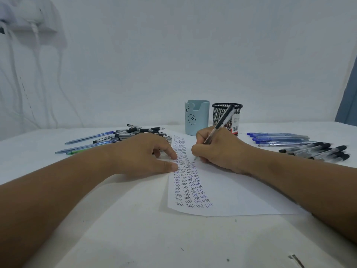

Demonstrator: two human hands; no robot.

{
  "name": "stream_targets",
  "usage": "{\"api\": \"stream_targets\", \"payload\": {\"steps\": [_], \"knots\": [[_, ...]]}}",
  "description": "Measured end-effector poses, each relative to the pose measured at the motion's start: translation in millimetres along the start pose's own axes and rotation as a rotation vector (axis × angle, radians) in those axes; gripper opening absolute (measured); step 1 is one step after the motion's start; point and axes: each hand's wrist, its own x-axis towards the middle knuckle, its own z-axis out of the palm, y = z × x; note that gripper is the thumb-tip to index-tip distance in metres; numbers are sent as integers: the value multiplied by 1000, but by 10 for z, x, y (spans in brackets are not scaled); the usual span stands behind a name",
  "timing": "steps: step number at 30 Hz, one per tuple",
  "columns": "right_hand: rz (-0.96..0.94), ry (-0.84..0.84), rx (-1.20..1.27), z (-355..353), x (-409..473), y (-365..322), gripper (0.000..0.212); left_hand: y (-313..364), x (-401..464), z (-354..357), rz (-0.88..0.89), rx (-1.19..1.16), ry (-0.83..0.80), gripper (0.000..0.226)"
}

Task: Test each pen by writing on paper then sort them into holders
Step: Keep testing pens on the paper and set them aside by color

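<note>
Two hands over one sheet of paper [222, 192] on a white tabletop [135, 238]. Right hand [220, 151] grips a black pen [220, 123], tip on the sheet beside columns of "Test". Left hand [143, 153], fingers straight, presses the sheet's left edge. Unsorted pen pile [123, 137] at left; blue pens [278, 138] and black pens [316, 151] at right. Blue holder [197, 118] and mesh holder [228, 116] stand behind.

A pale blue holder [196, 118] with a bear face, a black mesh holder [227, 117], white paper [228, 194].
</note>
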Motion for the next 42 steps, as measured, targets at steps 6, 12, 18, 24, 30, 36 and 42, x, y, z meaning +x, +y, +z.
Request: {"api": "stream_targets", "payload": {"steps": [6,12,18,24,30,36,42], "knots": [[4,181,141,-119,47,-38,61,-5,3,2,4,8,4,45],[-151,225,23,-278,103,82,40,-30,1,12,3,-6,16,46],[-207,233,-388,-320,51,70,31,-35,11,22,5,-7,27,25],[-196,81,-448,-345,42,108,23,-30,14,52,6,-63,74,11],[-123,28,-540,-746,74,65,10,7,76,153,77,-55,317,12],[154,-92,-688,-1545,-92,147,27,8,36,195,89,-65,287,16],[447,-124,-812,-1936,-228,316,25,-32,23,258,65,-73,351,22]]}}
